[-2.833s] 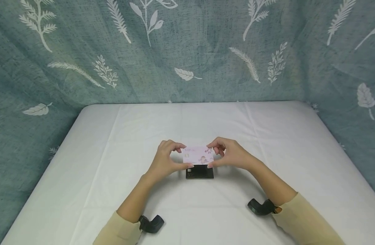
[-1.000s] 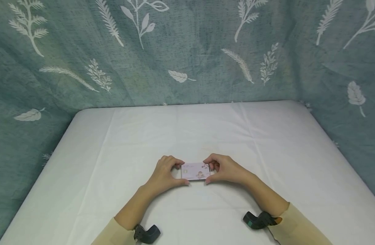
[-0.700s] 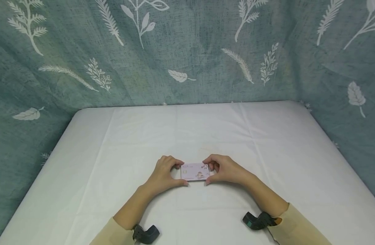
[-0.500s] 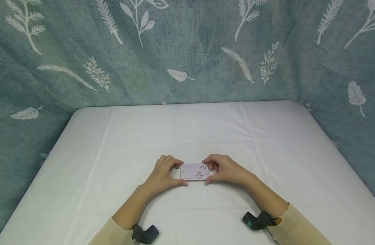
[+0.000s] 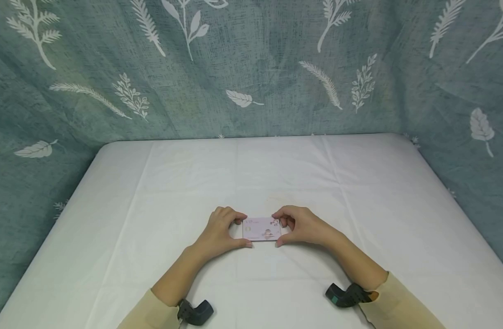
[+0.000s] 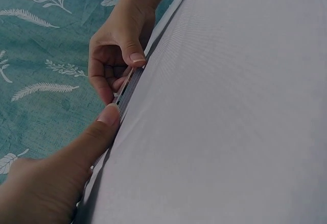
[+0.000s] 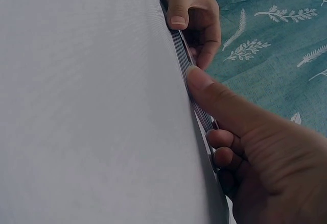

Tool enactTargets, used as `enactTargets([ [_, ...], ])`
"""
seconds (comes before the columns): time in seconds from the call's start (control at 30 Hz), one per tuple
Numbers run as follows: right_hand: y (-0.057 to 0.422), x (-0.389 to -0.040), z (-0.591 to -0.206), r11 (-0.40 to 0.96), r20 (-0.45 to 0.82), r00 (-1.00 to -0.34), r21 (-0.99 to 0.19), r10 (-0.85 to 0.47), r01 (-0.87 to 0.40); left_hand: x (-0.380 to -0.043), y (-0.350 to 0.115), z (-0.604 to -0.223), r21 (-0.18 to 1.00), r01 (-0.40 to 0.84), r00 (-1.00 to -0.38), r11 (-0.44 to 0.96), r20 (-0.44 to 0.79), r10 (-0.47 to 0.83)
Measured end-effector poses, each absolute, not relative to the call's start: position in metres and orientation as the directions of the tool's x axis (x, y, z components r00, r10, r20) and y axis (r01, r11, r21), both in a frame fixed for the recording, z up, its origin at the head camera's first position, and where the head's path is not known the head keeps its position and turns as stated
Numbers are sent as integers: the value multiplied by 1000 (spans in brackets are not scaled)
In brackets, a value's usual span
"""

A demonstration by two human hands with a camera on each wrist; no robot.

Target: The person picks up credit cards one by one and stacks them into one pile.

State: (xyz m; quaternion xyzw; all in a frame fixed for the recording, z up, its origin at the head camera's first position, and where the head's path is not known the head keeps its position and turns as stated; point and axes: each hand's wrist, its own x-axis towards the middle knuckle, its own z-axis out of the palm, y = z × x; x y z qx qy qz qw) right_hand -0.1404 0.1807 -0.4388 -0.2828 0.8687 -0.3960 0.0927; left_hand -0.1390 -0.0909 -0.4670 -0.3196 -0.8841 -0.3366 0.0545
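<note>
A pink VIP card (image 5: 259,228) with a flower print lies on top of a stack of cards, low on the white-covered table. Several layered edges of the stack (image 7: 181,50) show in the right wrist view. My left hand (image 5: 220,232) pinches the stack's left end, thumb at the near edge and index finger at the far edge. At the right end my right hand (image 5: 306,226) pinches it the same way. Both thumbs sit along the near side, the left thumb (image 6: 104,122) close to the camera in the left wrist view. The black card is hidden beneath the pink one.
A white cloth (image 5: 243,173) covers the table, with faint fold lines. Behind it hangs a green curtain (image 5: 251,68) with white leaf prints. Black wrist-worn devices sit at the left cuff (image 5: 195,313) and the right cuff (image 5: 346,294).
The pink card, held above the black one at first, has come down onto it and now covers it. Over the last second the hands and cards have barely moved; the view shifts slightly.
</note>
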Motion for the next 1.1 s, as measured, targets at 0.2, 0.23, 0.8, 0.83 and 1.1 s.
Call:
enactTargets([
  [0.2, 182, -141, -440, 537, 53, -823, -733, -565, -417, -138, -90, -467, 557, 600, -790, 575, 299, 535],
  [0.23, 182, -142, -441, 537, 55, -823, -733, -566, -418, -138, -90, -467, 558, 597, -792, 576, 294, 535],
  [0.8, 183, -142, -440, 535, 56, -816, -729, -575, -427, -139, -91, -465, 574, 591, -793, 567, 285, 538],
  [0.83, 183, -142, -440, 533, 59, -815, -729, -577, -430, -139, -91, -465, 572, 591, -794, 569, 286, 537],
  [1.1, 181, -141, -439, 521, 51, -814, -744, -579, -418, -139, -91, -465, 558, 584, -802, 590, 281, 527],
])
